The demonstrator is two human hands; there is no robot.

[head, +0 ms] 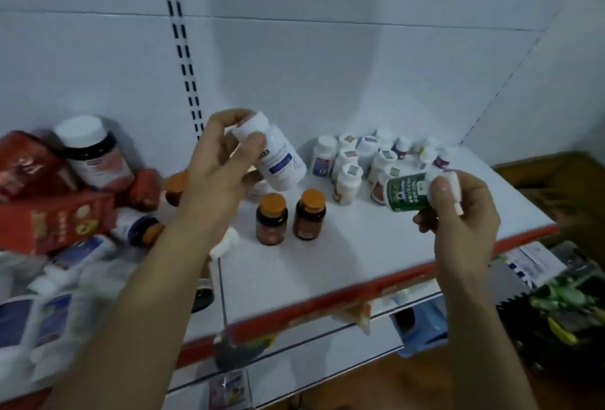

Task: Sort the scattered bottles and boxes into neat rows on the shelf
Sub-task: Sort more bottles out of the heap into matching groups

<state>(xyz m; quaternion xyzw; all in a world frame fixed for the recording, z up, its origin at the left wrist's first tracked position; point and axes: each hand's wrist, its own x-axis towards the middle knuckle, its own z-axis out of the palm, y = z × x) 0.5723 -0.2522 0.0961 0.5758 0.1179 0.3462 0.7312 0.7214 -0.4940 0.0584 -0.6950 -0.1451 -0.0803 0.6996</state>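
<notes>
Left hand (222, 160) raised gripping white bottle (281, 160), right hand (458, 210) gripping green bottle (407, 192)

Print shows on the green bottle (407, 192) and the red box (55, 219), all too blurred to read.

On the shelf (327, 262), a cluster of upright bottles (376, 160) stands at the far right, close to the back wall. Two jars (288, 219) stand side by side in the middle, nearer than the cluster. At the left lies a heap of boxes (49, 223), with a large bottle (91, 154) leaning on its far side. The left hand (216, 174) holds a tilted bottle (281, 160) above and behind the jars. The right hand (458, 213) holds a sideways bottle (409, 193) just in front of the cluster. A lower shelf (327, 360) lies beneath.
</notes>
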